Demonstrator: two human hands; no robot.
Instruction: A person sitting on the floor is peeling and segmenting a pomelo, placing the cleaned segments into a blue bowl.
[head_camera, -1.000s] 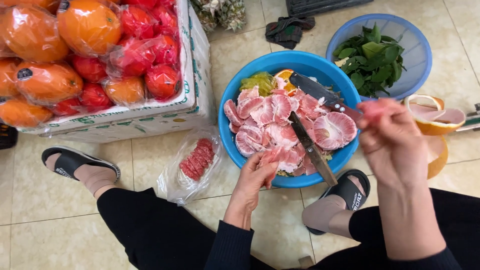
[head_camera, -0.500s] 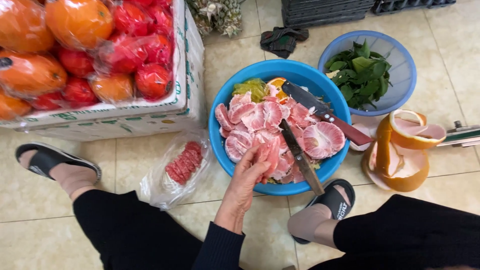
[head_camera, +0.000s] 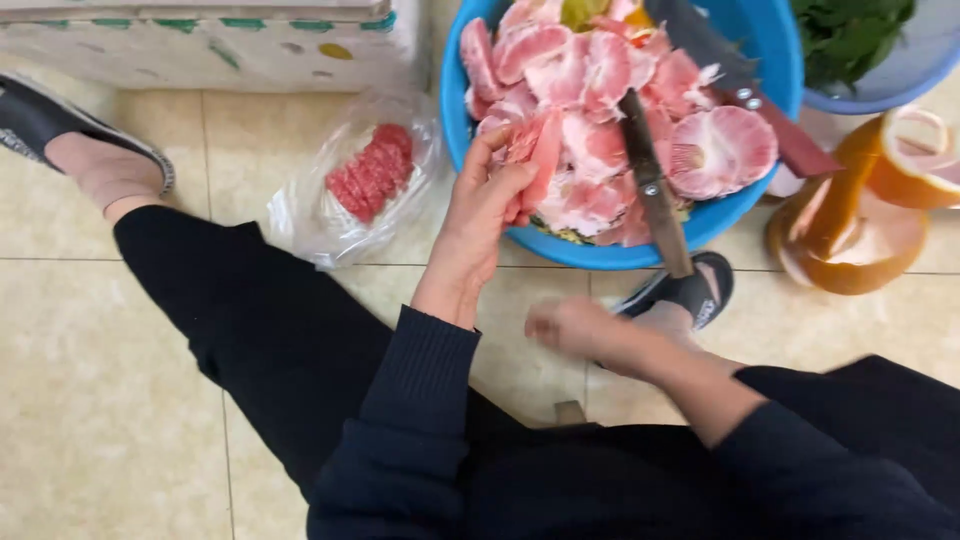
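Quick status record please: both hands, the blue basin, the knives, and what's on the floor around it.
Left hand: fingers on a pink pomelo segment at the basin's near rim
Right hand: low over the floor, holding nothing, blurred
Blue basin: heaped with peeled pink segments
Knives: a slim knife and a cleaver lie across the fruit
Floor: clear bag of red slices, orange peel

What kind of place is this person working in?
Probably a home kitchen floor or a small food stall's prep corner: the person squats on a tiled floor, with a blue basin of peeled pomelo segments and a knife across it.
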